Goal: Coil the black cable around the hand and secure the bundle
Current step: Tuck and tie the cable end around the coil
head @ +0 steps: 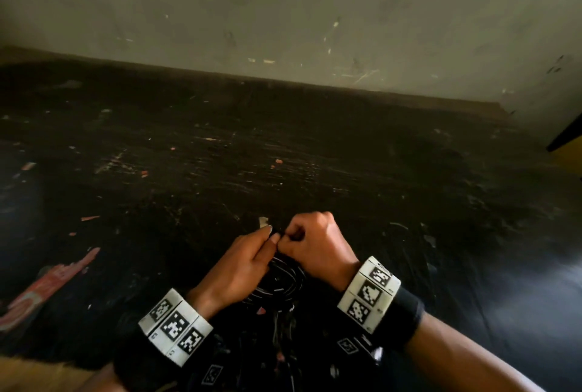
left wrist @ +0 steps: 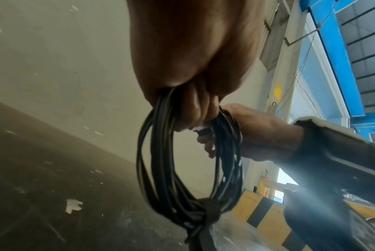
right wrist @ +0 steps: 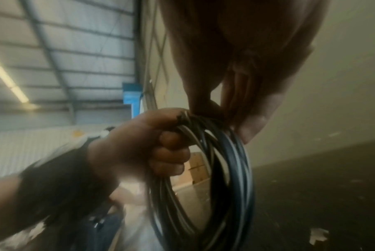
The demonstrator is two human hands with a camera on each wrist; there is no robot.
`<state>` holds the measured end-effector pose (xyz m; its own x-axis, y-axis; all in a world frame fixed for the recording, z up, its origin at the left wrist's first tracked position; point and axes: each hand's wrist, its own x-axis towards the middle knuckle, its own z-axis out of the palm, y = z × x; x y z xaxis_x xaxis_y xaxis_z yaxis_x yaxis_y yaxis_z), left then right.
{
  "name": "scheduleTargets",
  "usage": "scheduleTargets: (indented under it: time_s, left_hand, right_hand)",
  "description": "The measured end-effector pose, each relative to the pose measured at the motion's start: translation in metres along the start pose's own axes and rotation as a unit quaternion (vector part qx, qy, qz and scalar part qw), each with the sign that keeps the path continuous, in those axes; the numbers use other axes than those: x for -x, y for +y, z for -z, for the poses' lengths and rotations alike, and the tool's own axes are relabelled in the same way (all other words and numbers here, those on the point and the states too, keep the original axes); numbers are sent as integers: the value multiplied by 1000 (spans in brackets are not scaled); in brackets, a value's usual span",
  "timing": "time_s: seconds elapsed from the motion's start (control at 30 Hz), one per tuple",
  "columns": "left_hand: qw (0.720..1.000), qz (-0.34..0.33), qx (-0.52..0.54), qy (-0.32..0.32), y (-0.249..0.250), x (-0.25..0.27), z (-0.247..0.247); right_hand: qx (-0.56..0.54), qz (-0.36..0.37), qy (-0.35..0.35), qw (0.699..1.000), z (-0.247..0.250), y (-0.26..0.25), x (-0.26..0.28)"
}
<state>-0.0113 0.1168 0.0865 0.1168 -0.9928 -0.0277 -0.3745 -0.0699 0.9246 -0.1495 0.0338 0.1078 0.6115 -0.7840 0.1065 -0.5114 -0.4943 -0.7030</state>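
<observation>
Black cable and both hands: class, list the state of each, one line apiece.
black cable: coiled in hanging loops, held off the floor, wrapped round near the bottom.
left hand: fingers curled round the top of the coil.
right hand: pinches the coil's top, beside the left.

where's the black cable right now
The coiled black cable hangs low in the head view's centre, gripped at its top by the left hand and right hand.
</observation>
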Motion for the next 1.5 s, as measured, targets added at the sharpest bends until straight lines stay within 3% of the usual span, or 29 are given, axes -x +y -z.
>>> scheduleTargets:
  time_s: [0.17,0.23,0.37,0.63,0.8,0.93,1.0,1.1,1.17,1.27,1.4,1.5]
  left_hand:
    - [998,13,10,59,10,-2,-11]
    - [990,56,108,76,16,-6,-13]
    - [958,134,249,40,28,-9,-12]
    - [923,187,337,-5,36,-19,2]
    - [918,195,342,-56,43,-19,7]
    - [930,212,298,17,38,-24,11]
    - [933,221,272,84,33,-32,14]
    - [937,206,261,110,35,-39,15]
    - [948,191,239,93,38,-40,18]
    - [960,173,208,78,39,-40,26]
    - [965,153,199,75,36,-44,39]
    - [966,147,197,76,33,-45,52]
  right_hand:
    - [-216,-138,36,966,8,12,-9]
    - [-287,-114,5,951,16,13,-6]
    - [-335,-32,-78,939,37,17,1]
    - [-244,93,-127,957,59,21,-1]
    - [-184,129,-63,972,58,13,-4]
    - [-265,79,49,960,78,2,-6]
    - [-298,61,4,952,89,-9,-4]
    - [-180,69,-124,973,81,-20,-1]
    - [-51,132,-91,986,62,-21,-4]
    - [90,201,2,975,39,-18,-11]
    - [86,198,-26,976,21,-20,-18]
    - [62,194,1,979,10,-22,-23]
